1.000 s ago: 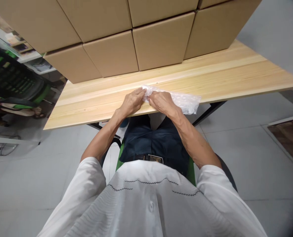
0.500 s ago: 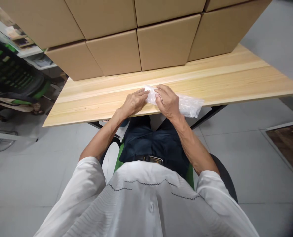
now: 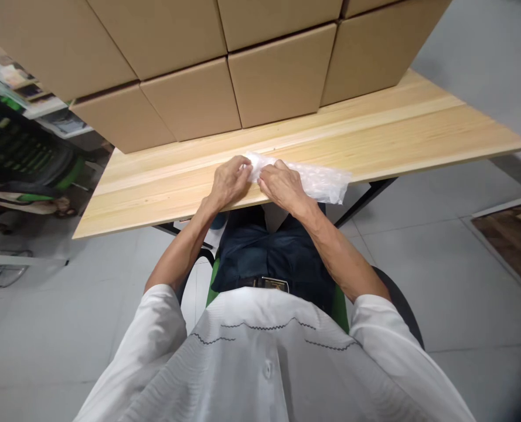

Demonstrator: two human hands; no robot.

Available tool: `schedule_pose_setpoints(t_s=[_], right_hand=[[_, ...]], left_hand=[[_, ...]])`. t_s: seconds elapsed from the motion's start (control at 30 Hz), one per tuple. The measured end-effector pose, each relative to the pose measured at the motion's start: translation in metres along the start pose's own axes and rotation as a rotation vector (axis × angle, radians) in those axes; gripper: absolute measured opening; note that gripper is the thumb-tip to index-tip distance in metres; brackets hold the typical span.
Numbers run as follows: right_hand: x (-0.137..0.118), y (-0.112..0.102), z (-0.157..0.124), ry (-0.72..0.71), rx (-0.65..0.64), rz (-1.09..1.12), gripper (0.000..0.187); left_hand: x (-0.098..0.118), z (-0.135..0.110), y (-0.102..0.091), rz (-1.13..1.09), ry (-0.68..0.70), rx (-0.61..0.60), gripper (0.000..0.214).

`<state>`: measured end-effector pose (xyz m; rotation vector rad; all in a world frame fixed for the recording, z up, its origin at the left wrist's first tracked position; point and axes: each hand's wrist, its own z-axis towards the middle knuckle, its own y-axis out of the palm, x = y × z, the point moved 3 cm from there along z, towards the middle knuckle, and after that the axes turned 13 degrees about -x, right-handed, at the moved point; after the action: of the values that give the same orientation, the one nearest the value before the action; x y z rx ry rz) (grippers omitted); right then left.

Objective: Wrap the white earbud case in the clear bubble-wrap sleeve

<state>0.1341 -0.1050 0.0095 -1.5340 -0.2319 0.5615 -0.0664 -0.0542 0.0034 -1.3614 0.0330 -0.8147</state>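
A crinkled length of clear bubble wrap point(image 3: 328, 183) lies near the table's front edge, its right end sticking out past the edge. At its left end, my left hand point(image 3: 231, 180) pinches the plastic between thumb and fingers. My right hand point(image 3: 282, 184) rests on the wrap just to the right, fingers curled and closed on it near the left end. Only a small gap separates the two hands. Whether anything is inside the wrap cannot be made out.
Stacked cardboard boxes point(image 3: 278, 79) line the back of the wooden table point(image 3: 427, 132). A black and green chair point(image 3: 18, 140) and a shelf point(image 3: 60, 120) are at the left. A dark wooden panel with a pale frame point(image 3: 510, 240) lies on the right floor.
My right hand has moved left along the bubble wrap, closer to its left end, and turned more palm-down. My left hand has gone from flatter fingers to a pinch. The view has shifted slightly.
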Motion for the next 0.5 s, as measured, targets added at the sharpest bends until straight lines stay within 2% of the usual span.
schedule_pose_setpoints(t_s=[0.1, 0.2, 0.4, 0.5], right_hand=[[-0.001, 0.002, 0.003, -0.005, 0.027, -0.002, 0.041], [-0.001, 0.004, 0.004, -0.008, 0.034, 0.007, 0.041], [-0.002, 0.003, 0.006, -0.004, 0.036, 0.056, 0.041], [0.0, 0.005, 0.008, -0.036, 0.072, 0.078, 0.042]], left_hand=[[0.002, 0.011, -0.003, 0.015, -0.208, 0.051, 0.044], [0.004, 0.021, -0.003, 0.071, -0.343, -0.037, 0.059], [0.001, 0.037, -0.009, 0.026, -0.462, -0.198, 0.072], [-0.003, 0.046, -0.012, -0.062, -0.463, -0.256, 0.055]])
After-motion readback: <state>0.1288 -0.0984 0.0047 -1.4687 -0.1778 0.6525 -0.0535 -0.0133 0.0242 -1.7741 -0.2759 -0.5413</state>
